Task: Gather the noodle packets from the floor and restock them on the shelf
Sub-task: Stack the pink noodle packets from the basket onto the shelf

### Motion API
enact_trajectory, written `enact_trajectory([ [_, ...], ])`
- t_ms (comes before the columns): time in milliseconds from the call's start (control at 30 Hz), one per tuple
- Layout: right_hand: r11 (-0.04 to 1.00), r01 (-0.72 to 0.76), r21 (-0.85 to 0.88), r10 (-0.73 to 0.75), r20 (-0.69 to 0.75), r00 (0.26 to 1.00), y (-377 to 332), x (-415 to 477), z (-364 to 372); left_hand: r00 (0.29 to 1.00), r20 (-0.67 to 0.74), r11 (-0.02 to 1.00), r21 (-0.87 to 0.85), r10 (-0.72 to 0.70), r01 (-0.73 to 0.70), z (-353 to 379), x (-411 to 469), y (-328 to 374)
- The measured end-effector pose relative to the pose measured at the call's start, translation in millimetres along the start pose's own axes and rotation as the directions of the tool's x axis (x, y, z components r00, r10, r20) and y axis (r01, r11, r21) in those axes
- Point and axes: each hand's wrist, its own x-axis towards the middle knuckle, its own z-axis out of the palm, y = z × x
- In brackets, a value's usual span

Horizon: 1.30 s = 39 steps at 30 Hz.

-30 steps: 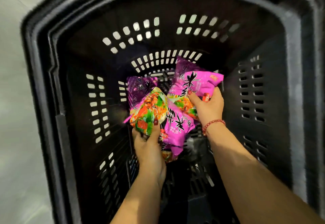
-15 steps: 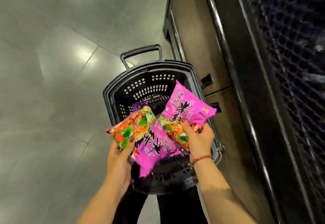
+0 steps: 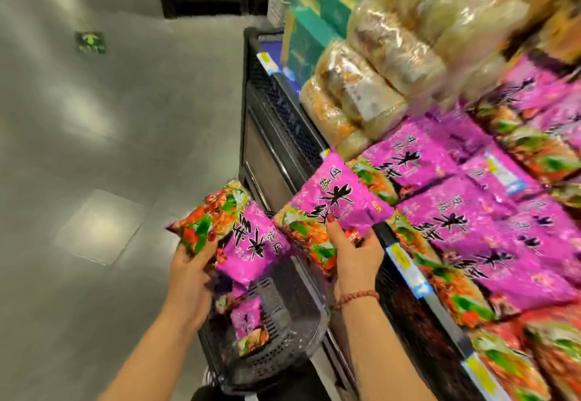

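Observation:
My left hand [image 3: 191,267] grips a magenta noodle packet [image 3: 234,232] with a green and orange picture, held above the black basket [image 3: 301,322]. My right hand [image 3: 353,251] grips another magenta noodle packet [image 3: 336,199], thumb on its front, at the front edge of the shelf [image 3: 405,262]. Rows of matching magenta packets [image 3: 465,208] lie stacked on that shelf to the right. One more packet [image 3: 248,325] lies inside the basket, below my left hand.
Clear-wrapped bundles of pale noodles [image 3: 377,64] and green boxes [image 3: 308,23] fill the shelf further along. Yellow and blue price tags [image 3: 405,267] run along the shelf rail. Grey tiled floor [image 3: 94,180] spreads to the left, with a green floor marker [image 3: 90,42].
Both hands lifted the two packets up out of the basket and to the right. The view swung up from the basket to the stocked shelf.

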Motion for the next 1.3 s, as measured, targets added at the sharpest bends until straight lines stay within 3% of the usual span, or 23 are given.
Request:
enact_trajectory([
  [200, 0.988, 0.112, 0.103, -0.096, -0.149, 0.984, -67.2, 26.8, -29.0, 0.995, 0.099, 0.998, -0.056, 0.022, -0.016, 63.8, -2.2, 15.8],
  [300, 0.992, 0.123, 0.036, -0.113, -0.21, 0.971, -92.0, 50.4, -53.4, 0.99, 0.138, 0.996, -0.089, 0.026, -0.013, 91.8, -2.2, 14.8],
  [533, 0.974, 0.203, 0.095, -0.159, -0.35, 0.923, -155.4, 134.1, -99.6, 0.987, 0.159, 0.997, -0.08, -0.001, 0.014, 144.2, 7.8, 4.3],
  [700, 0.959, 0.272, -0.075, -0.279, -0.392, 0.877, -182.5, 218.1, -113.7, 0.996, 0.095, 0.999, -0.048, 0.006, -0.001, 172.6, 14.8, -5.7],
  [1000, 0.897, 0.079, -0.435, -0.285, -0.432, 0.856, -179.4, 330.0, -106.7, 0.999, 0.04, 0.999, -0.033, 0.02, -0.019, 191.5, 31.9, -19.3],
  [1100, 0.851, 0.175, -0.495, -0.414, -0.428, 0.803, -172.2, 335.0, -99.7, 1.0, 0.02, 0.999, -0.045, 0.018, -0.017, 197.8, 34.9, -23.4],
  [1167, 0.761, 0.295, -0.578, -0.568, -0.375, 0.732, -164.1, 331.0, -94.7, 0.999, 0.037, 0.998, -0.066, 0.021, -0.019, 201.7, 35.7, -25.3],
  [1200, 0.653, 0.327, -0.683, -0.674, -0.326, 0.663, -160.4, 328.6, -93.5, 0.998, 0.058, 0.997, -0.08, 0.018, -0.014, 203.8, 35.4, -25.6],
  [1267, 0.337, 0.337, -0.879, -0.831, -0.109, 0.545, -153.8, 326.2, -95.2, 0.996, 0.083, 0.997, -0.077, 0.017, -0.01, 207.9, 33.8, -25.9],
  [1300, 0.173, 0.334, -0.927, -0.846, 0.033, 0.531, -149.9, 327.7, -97.4, 0.995, 0.097, 0.997, -0.074, 0.019, -0.012, 209.7, 33.1, -25.7],
])
